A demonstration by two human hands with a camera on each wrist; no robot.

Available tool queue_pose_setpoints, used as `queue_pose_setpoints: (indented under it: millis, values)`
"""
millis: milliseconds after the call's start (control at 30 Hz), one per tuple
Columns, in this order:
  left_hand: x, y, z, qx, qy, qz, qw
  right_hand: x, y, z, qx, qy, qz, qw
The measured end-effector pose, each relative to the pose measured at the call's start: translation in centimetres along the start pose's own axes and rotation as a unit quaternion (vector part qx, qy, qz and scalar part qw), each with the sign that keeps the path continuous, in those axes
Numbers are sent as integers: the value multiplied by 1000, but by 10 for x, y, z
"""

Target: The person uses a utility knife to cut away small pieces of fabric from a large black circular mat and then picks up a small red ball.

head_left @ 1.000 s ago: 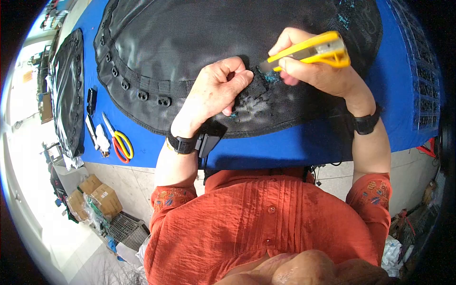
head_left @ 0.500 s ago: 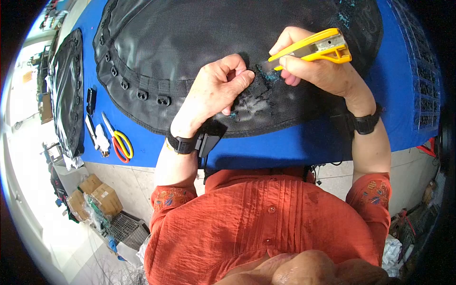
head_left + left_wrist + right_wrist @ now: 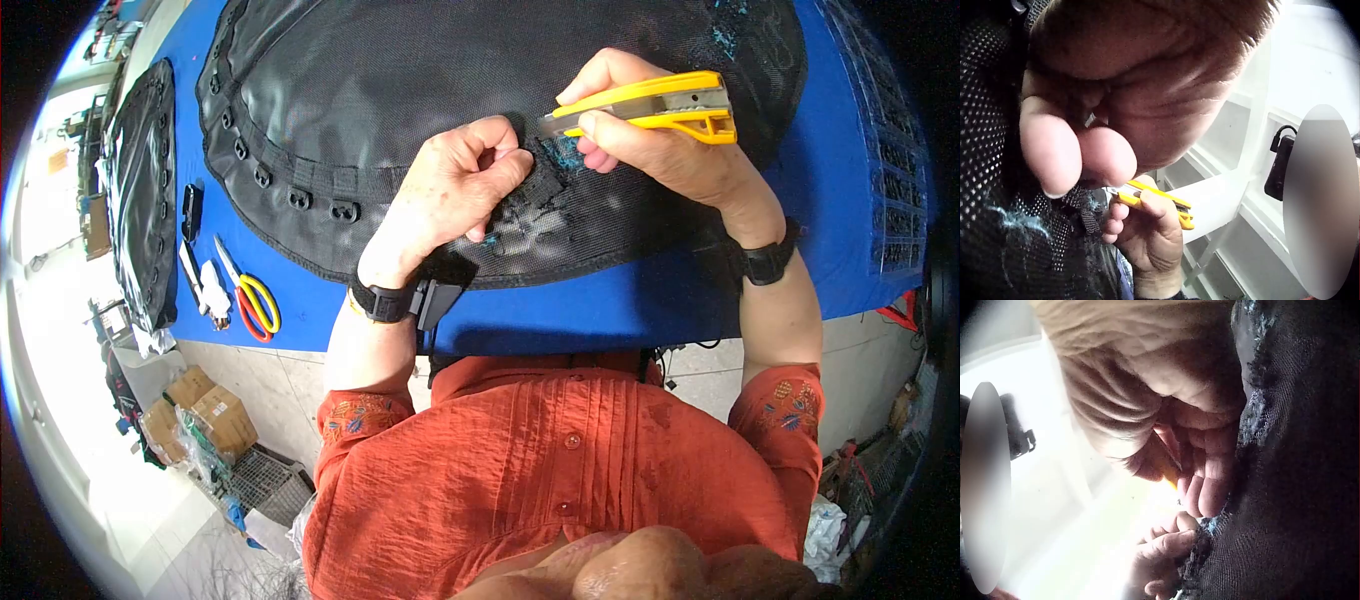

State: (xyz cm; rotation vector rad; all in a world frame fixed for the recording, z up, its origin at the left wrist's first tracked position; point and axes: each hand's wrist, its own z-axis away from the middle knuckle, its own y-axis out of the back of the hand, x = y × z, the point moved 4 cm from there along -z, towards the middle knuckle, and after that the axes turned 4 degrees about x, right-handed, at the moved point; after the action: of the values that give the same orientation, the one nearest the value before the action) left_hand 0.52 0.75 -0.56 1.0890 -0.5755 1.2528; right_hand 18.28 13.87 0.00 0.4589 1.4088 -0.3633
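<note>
A large black mesh panel (image 3: 380, 90) lies across the table in the head view. My left hand (image 3: 450, 185) rests on its near part, thumb and curled finger pinching a short black webbing strap (image 3: 541, 186). Frayed blue threads (image 3: 566, 152) lie beside the strap; more blue thread (image 3: 1025, 225) shows on the mesh in the left wrist view. My right hand (image 3: 665, 150) grips a yellow utility knife (image 3: 690, 92), its blade pointing left, close to the left fingertips. In the right wrist view my right palm hides most of the knife.
Scissors (image 3: 255, 300) with red and yellow handles lie left on the blue tablecloth (image 3: 590, 315), near a small black clip-like piece (image 3: 192, 212). Black plastic buckles (image 3: 300, 200) line the panel's edge. Another black panel (image 3: 145, 190) sits far left. A clear compartment sheet (image 3: 895, 190) covers the right edge.
My right hand has shifted slightly left and up with the utility knife, bringing the blade nearer the left fingertips. The knife lies flatter. My left hand has hardly moved.
</note>
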Motion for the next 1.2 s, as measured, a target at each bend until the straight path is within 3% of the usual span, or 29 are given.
queue_pose_setpoints:
  millis: [500,600,767,833,1133,1200]
  values:
    - [-2,0,0,-2,3,-6,1000,-4,1,2,4,18,25,1000]
    - [-3,0,-1,-5,7,-10,1000,-8,3,3,-30,-20,38,999]
    - [-3,1,0,-4,4,-1,1000,-8,10,4,7,-10,58,998]
    - [-2,0,0,-3,7,0,1000,-3,14,1,53,38,43,997]
    - [-4,2,0,-6,8,-2,1000,-3,6,1,-18,-7,49,999]
    - [-4,1,0,-5,4,-6,1000,0,11,-1,23,17,63,998]
